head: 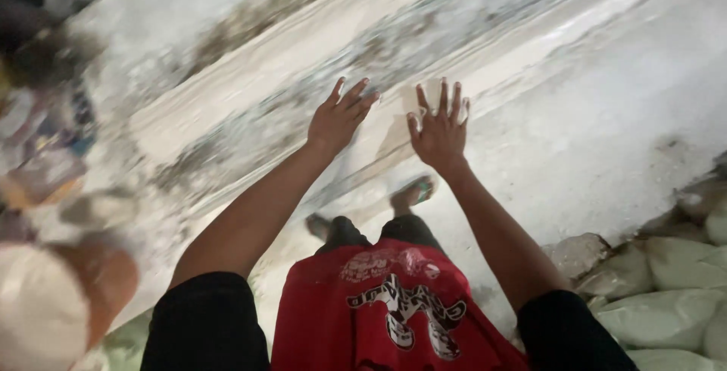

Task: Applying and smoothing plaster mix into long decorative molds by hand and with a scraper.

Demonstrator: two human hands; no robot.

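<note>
Above a pale, stained concrete floor [606, 136], both arms are reaching forward — left hand [338, 117] and right hand [439, 130] spread, holding nothing — white filled sacks [659, 314] lying at right.

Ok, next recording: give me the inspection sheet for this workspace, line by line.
Surface: pale, stained, streaked wall and dusty floor, image blurred.
Job's things: nothing held; both hands reach toward the wall, contact cannot be told.
Clutter: pale filled sacks at lower right; blurred coloured objects at left, kind unclear.
Grippers: left hand open, fingers together; right hand open, fingers spread.
Cables: nothing seen.
Surroundings: person's red printed shirt, dark sleeves, sandalled feet below.
</note>
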